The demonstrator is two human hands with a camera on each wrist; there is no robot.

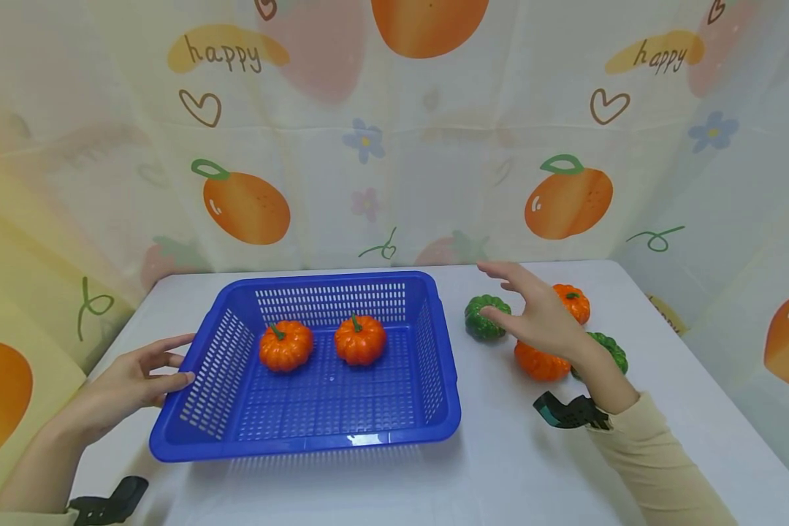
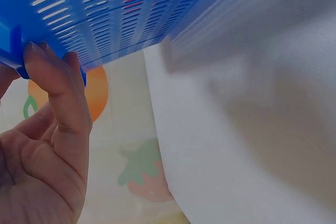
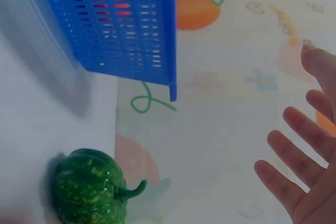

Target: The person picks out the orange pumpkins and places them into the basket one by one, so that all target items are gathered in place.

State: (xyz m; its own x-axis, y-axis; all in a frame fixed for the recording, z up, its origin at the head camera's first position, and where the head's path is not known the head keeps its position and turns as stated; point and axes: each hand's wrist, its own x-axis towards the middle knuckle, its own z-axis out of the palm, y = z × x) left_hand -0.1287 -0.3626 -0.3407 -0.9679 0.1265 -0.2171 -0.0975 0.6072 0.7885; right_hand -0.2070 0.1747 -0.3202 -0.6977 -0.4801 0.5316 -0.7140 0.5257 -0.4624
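A blue plastic basket with slotted walls stands on the table, two small orange pumpkins inside it. My left hand grips the basket's left rim, thumb on top and fingers curled beneath; the left wrist view shows those fingers bent at the rim. To the basket's right, my right hand hovers with spread fingers and nothing in it. Below and around it are a green pumpkin, another green one partly hidden by the wrist, and two more orange pumpkins.
The white table runs back to a fruit-patterned curtain, which also hangs along both sides. Black straps sit around both wrists. In the right wrist view, the green pumpkin lies apart from the basket's wall.
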